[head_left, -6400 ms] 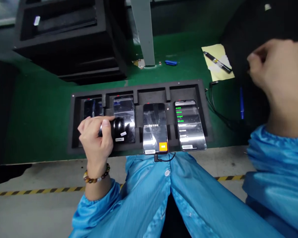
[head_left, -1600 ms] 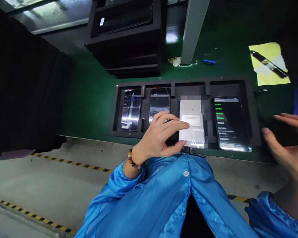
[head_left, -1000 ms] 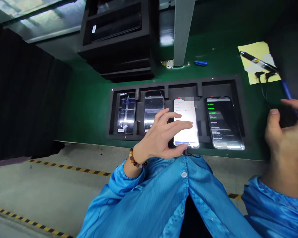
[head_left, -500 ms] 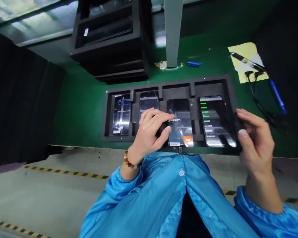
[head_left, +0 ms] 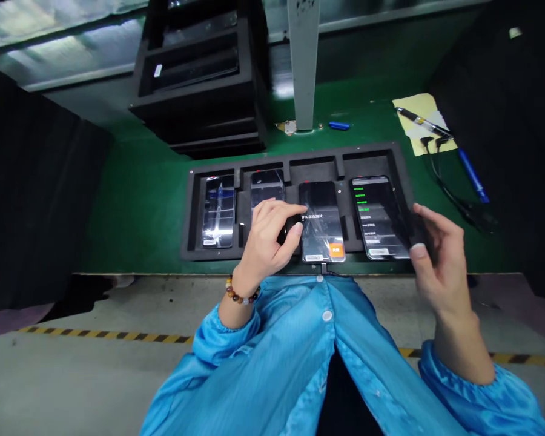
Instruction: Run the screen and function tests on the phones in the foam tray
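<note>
A black foam tray (head_left: 229,255) holds several smartphones in its compartments. My left hand (head_left: 266,242) lies over a dark phone (head_left: 267,180), partly hiding it. Its index finger reaches the left side of a lit phone (head_left: 322,221) showing an orange button; the thumb is apart from the finger. A cable plug (head_left: 324,268) sits at that phone's lower edge. My right hand (head_left: 442,266) has thumb and fingers around the tray's right rim, beside a phone (head_left: 376,227) with green and white text lines. Another dark phone (head_left: 218,209) lies in the leftmost compartment.
Stacked black trays (head_left: 195,103) stand behind to the left. A grey post (head_left: 304,66) rises from the green table (head_left: 131,218). To the right are yellow paper (head_left: 413,109), a black pen (head_left: 422,121), a blue pen (head_left: 473,175) and black cables (head_left: 440,178). A blue cap (head_left: 339,126) lies behind.
The view has shifted, so the tray and right-hand items appear farther left. Both hands keep nearly the same places relative to the tray. The lit phone still shows its orange button.
</note>
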`<state>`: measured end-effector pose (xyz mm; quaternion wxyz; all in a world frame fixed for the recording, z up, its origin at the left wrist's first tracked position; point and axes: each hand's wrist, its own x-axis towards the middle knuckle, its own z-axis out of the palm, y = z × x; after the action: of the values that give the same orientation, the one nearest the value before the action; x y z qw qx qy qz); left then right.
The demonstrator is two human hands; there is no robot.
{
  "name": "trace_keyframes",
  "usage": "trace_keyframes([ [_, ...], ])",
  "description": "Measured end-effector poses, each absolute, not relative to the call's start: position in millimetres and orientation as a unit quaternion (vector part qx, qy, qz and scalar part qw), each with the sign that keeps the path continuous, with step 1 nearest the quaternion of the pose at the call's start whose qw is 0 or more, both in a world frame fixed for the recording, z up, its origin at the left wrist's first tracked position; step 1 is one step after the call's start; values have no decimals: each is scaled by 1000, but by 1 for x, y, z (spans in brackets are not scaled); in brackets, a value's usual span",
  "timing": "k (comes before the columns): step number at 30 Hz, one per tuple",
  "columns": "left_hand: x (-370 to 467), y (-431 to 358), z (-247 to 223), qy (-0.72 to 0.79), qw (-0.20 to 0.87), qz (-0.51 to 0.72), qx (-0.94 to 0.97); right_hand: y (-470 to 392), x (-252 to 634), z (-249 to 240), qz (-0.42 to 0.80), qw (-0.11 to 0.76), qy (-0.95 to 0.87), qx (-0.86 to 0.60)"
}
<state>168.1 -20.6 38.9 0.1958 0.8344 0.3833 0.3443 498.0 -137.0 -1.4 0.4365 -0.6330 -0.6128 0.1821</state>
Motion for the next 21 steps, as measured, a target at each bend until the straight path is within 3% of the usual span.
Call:
trace_keyframes([
  [6, 168, -21, 39, 389, 203, 341, 831, -118, 503, 21, 182, 356, -675, -620],
  [15, 168, -20, 39, 391, 218, 344, 825, -129, 505, 24, 181, 345, -662, -641],
  [21, 168, -21, 40, 387, 213, 352, 825, -130, 504, 24, 159, 446, -654, -590],
])
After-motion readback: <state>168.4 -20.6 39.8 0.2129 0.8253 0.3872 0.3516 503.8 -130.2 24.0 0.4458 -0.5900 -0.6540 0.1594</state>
